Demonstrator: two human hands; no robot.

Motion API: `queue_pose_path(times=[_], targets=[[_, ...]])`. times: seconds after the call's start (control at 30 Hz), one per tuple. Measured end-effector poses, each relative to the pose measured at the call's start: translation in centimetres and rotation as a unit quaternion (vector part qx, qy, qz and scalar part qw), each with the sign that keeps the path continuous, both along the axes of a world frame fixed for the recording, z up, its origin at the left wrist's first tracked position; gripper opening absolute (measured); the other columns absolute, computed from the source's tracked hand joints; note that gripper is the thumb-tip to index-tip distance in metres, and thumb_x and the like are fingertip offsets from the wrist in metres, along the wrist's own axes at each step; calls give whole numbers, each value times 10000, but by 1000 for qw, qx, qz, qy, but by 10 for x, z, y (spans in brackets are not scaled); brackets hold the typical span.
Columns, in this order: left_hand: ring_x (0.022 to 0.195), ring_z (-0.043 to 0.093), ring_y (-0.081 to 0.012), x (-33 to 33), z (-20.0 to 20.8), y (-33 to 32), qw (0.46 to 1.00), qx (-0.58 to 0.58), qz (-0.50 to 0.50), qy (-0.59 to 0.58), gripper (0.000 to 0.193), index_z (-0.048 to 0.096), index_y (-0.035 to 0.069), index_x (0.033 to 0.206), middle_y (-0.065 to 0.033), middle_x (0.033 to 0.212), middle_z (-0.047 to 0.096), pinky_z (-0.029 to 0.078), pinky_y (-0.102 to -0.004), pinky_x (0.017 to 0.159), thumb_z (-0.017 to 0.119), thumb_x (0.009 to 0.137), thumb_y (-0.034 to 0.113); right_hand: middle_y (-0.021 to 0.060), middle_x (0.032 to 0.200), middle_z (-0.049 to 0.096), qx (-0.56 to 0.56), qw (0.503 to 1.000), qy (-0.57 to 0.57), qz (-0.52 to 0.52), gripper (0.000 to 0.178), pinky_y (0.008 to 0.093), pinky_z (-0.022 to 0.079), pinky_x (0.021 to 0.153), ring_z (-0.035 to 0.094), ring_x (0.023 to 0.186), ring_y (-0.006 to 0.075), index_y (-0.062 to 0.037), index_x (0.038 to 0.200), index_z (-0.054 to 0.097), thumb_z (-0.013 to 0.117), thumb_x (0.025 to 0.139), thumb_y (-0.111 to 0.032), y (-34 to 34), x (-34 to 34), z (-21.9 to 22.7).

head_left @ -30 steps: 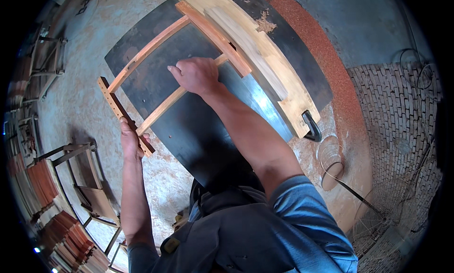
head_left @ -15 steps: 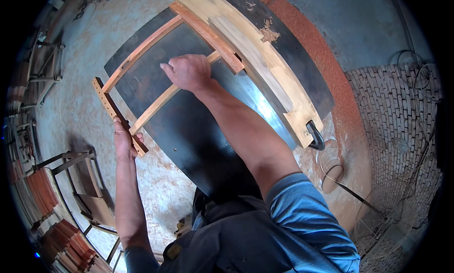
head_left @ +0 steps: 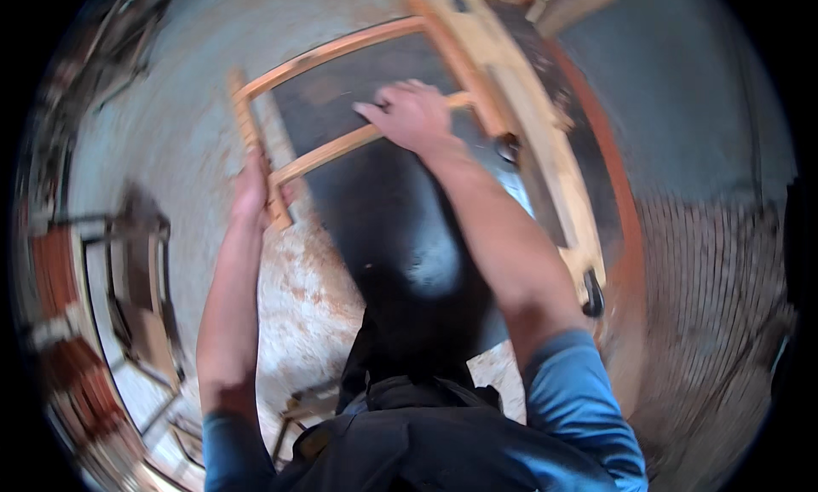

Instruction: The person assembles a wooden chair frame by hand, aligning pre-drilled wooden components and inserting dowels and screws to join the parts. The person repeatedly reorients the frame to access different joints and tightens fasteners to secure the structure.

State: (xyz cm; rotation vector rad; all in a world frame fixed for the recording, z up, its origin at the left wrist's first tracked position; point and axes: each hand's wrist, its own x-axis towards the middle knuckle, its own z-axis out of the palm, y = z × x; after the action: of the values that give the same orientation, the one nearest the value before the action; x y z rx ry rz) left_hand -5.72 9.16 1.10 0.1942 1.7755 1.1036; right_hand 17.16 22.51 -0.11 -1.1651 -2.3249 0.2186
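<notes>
A ladder-like wooden frame lies over a dark bench plate, its right end piece close along a pale wooden board. My left hand is closed round the lower part of the frame's left end piece, which hangs out past the plate's left edge. My right hand is closed over the nearer crossbar, thumb pointing left; its fingers partly hide the bar. A dark slot shows in the farther, curved crossbar. Motion blurs the picture.
A black clamp sits at the board's near end. On the left stand wooden frames and stacks of reddish wood strips. A brick surface is at the right, and pale boards lie at the far end.
The whole view has shifted, so bench, frame and hands appear farther right. The frame's left end piece looks more upright. Both hands keep their holds.
</notes>
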Motion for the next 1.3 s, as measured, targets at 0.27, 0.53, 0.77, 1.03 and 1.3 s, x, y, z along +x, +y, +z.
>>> queue_pose_path(times=[0.27,0.53,0.77,1.03,1.3], targets=[[574,605,-224,-33,-8,5,996,38,-16,-77,486,529,47,1001,-107,746,584,541,-377,531,422,967,520,85,957,600,-8,994,-87,72,353,401,385,870,528,970,280,-83,935,693,781,710,-341,-41,-25,4],[714,655,-228,-52,-140,1,989,105,-34,-102,474,585,42,1053,-123,892,652,550,-370,610,383,999,467,89,929,598,-57,992,-94,60,334,413,375,868,536,940,282,-92,932,689,776,707,-324,-35,-23,3],[802,648,-203,-42,-211,80,939,273,-175,-114,393,612,-7,1141,-148,979,666,530,-307,697,591,910,311,50,897,570,-46,995,-71,52,347,409,375,821,518,919,262,-116,862,673,822,623,-319,-33,-25,-1],[798,630,-177,-57,-200,85,909,264,-306,104,371,616,-62,1106,-134,987,669,521,-310,720,512,938,252,38,876,550,-72,995,-48,46,332,383,348,841,497,905,242,-105,859,682,820,638,-312,-35,-23,4],[680,621,-224,-38,-33,-7,933,194,-39,-302,383,536,17,1102,-111,792,632,516,-336,625,510,961,372,51,890,565,-58,995,-80,30,343,390,356,863,506,932,247,-101,884,679,783,693,-366,-37,-14,-2]])
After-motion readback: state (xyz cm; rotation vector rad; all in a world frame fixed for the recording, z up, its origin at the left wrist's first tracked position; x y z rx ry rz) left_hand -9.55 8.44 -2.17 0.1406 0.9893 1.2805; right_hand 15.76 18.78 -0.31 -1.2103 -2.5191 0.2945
